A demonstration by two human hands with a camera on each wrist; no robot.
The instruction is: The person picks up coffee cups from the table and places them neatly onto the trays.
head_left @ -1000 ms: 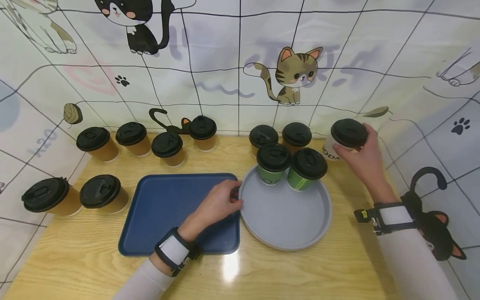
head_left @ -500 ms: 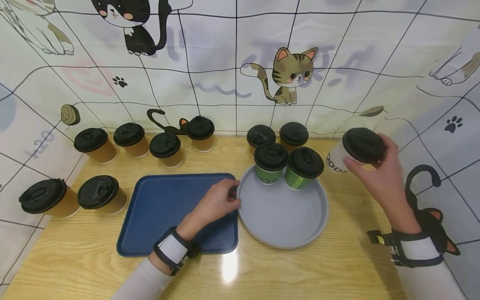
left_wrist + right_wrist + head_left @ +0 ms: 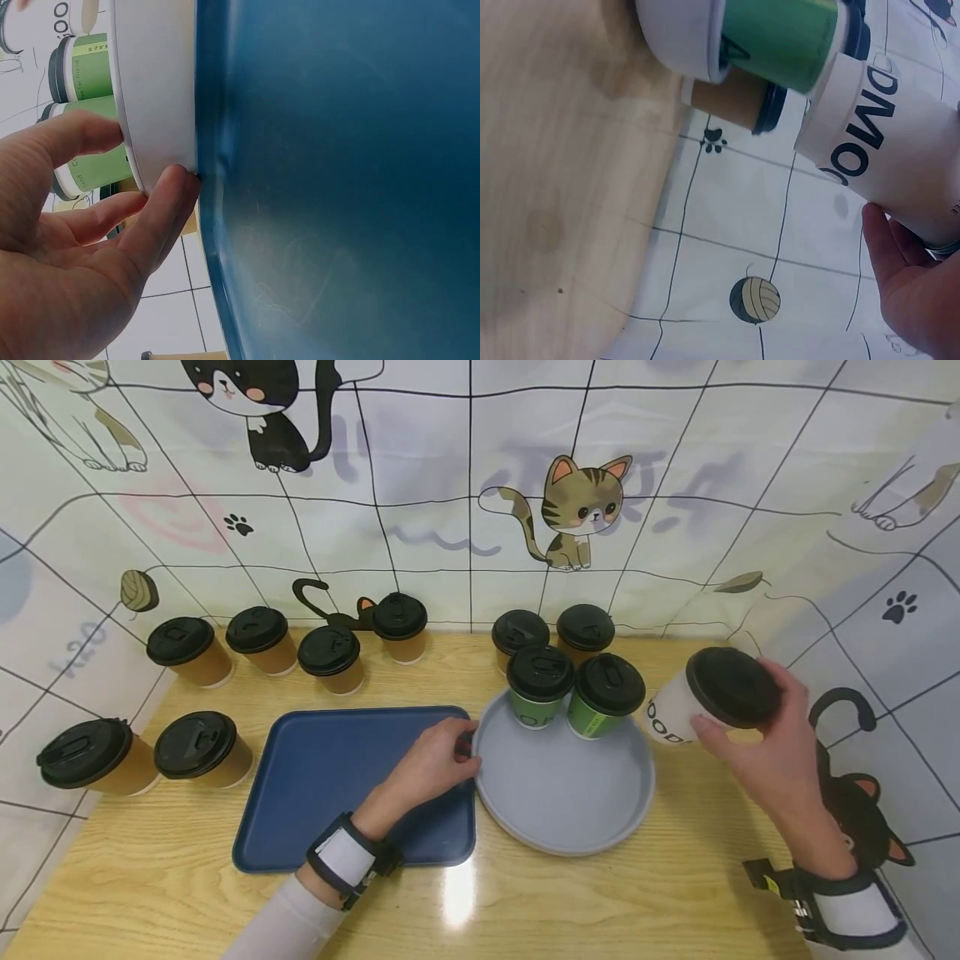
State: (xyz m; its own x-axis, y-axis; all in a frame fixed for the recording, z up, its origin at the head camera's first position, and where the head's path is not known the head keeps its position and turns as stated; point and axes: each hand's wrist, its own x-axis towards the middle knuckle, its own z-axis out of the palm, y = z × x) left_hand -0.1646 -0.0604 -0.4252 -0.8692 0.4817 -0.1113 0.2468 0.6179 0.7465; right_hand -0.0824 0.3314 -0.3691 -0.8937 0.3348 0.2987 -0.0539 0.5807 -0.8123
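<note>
In the head view my right hand (image 3: 780, 760) grips a white paper cup (image 3: 675, 710) with a black lid, around its upper part. The cup is tilted, held right of the round grey tray (image 3: 562, 802); its dark lettering shows in the right wrist view, with fingers (image 3: 889, 247) against its side. My left hand (image 3: 427, 768) holds the tray's left edge; in the left wrist view the thumb is at the rim and other fingers touch the outer wall (image 3: 157, 90). Two green cups (image 3: 536, 702) (image 3: 600, 710) with black lids stand at the tray's back.
A blue rectangular tray (image 3: 322, 802) lies left of the round one, under my left forearm. Several brown lidded cups (image 3: 337, 677) stand at the left and back left. Two more brown cups (image 3: 513, 652) stand behind the green ones. A cat-patterned cloth (image 3: 420, 527) rises behind the table.
My right hand has brought the white cup toward me and slightly right, away from the back of the table, and the cup now tilts more. The left hand stays at the round tray's edge.
</note>
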